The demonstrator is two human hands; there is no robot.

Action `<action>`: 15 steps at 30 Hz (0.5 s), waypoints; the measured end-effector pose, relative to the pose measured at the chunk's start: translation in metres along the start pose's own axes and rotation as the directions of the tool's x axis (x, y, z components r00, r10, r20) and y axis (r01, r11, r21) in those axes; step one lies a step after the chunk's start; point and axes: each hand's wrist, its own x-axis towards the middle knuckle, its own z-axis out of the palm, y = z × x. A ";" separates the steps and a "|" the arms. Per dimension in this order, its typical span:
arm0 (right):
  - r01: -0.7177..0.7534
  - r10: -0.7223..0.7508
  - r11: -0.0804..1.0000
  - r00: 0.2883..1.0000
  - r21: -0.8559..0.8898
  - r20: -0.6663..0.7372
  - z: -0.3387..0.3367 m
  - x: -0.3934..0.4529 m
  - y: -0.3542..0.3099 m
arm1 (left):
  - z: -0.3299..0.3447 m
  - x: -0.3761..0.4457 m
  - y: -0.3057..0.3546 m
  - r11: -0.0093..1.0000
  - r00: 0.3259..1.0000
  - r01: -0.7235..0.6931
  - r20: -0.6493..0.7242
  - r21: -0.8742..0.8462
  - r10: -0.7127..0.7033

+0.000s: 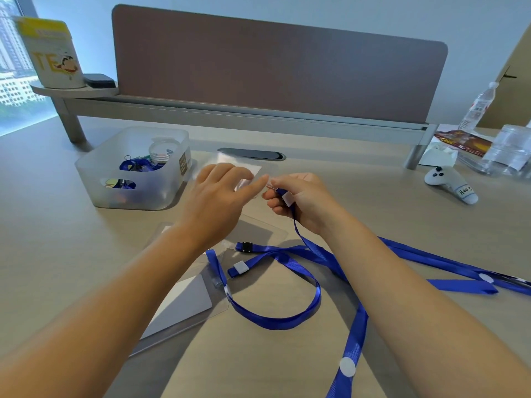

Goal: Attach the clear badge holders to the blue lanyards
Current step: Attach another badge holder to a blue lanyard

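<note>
My right hand (298, 201) pinches the clip end of a blue lanyard (304, 242), raised above the desk; its strap trails down toward me. My left hand (218, 196) holds a clear badge holder (244, 175) by its edge, index finger stretched to the lanyard clip. The two hands meet at the fingertips. More blue lanyards (275, 320) lie looped on the desk below. Other clear badge holders (184, 305) lie flat under my left forearm, one with a grey card inside.
A frosted plastic bin (97, 173) with lanyards and small items stands at the left. A desk divider (275, 67) closes the back. A white controller (448, 182), plastic containers (508, 150) and a water bottle (478, 107) sit at the right.
</note>
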 end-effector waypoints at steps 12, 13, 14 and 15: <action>0.186 -0.198 0.952 0.980 -0.244 -0.025 0.011 0.005 0.000 | -0.019 0.031 0.009 0.460 0.788 0.583 0.327 -0.670 -0.521; 0.201 -0.214 0.941 0.977 -0.273 -0.021 0.012 0.006 -0.001 | -0.021 0.034 0.008 0.421 0.772 0.605 0.370 -0.676 -0.516; 0.211 -0.227 0.931 0.974 -0.297 -0.018 0.012 0.006 -0.001 | -0.022 0.035 0.005 0.399 0.763 0.622 0.408 -0.674 -0.501; 0.218 -0.235 0.923 0.972 -0.316 -0.015 0.012 0.006 -0.002 | -0.025 0.036 0.004 0.392 0.759 0.633 0.436 -0.668 -0.483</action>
